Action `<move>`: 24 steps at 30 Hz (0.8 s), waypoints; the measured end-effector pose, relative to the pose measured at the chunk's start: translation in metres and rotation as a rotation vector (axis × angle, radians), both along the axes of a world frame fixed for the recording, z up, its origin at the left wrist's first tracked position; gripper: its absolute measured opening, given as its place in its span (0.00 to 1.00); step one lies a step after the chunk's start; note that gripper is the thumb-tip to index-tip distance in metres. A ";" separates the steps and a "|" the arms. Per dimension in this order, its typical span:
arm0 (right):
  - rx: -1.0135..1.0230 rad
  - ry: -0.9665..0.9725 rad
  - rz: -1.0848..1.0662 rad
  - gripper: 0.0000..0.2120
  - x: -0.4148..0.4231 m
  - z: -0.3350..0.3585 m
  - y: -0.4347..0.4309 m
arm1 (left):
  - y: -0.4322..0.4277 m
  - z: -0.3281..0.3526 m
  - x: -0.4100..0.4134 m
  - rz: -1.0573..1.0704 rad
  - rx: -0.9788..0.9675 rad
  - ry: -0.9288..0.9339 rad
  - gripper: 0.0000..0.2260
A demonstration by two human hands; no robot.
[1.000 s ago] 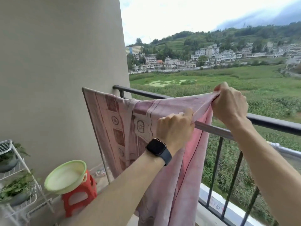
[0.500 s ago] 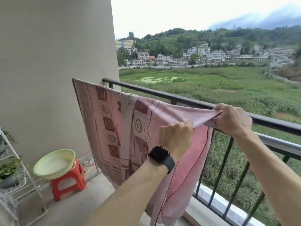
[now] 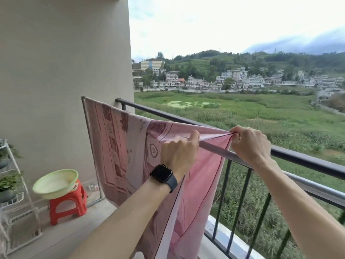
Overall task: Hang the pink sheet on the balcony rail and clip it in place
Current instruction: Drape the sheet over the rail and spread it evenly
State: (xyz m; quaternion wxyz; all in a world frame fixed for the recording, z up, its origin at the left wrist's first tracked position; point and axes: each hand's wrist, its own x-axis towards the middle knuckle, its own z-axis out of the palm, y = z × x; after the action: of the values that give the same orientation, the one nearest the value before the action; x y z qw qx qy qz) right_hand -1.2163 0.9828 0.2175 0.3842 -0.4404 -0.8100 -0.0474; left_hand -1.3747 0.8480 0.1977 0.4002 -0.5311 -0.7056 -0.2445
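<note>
The pink sheet is gripped by left hand and right hand; its edge should be drawn taut along the pole.

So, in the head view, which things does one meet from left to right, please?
Plant rack → green basin on the red stool → pink sheet → left hand → right hand → bare balcony rail.

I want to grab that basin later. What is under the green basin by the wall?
The green basin sits on a red plastic stool standing on the balcony floor. The basin covers most of the stool's seat, so anything lying on it cannot be seen.
</note>
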 end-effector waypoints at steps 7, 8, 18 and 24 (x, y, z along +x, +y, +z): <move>-0.046 -0.093 0.060 0.12 0.061 0.009 -0.007 | -0.020 -0.001 0.088 0.036 0.094 0.030 0.09; -0.033 -0.060 0.069 0.12 0.062 0.001 -0.016 | -0.033 -0.011 0.091 0.029 0.085 0.021 0.08; -0.064 -0.135 0.073 0.10 0.113 -0.005 -0.077 | -0.071 -0.040 0.153 0.014 0.005 -0.114 0.02; -0.070 -0.110 0.001 0.09 0.174 -0.002 -0.097 | -0.099 -0.040 0.209 -0.062 0.090 -0.095 0.08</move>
State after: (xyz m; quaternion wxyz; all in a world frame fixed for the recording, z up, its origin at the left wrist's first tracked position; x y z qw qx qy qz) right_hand -1.0419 0.8860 0.2155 0.3238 -0.4500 -0.8312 -0.0430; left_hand -1.1652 0.7492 0.1575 0.3820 -0.5222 -0.6952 -0.3131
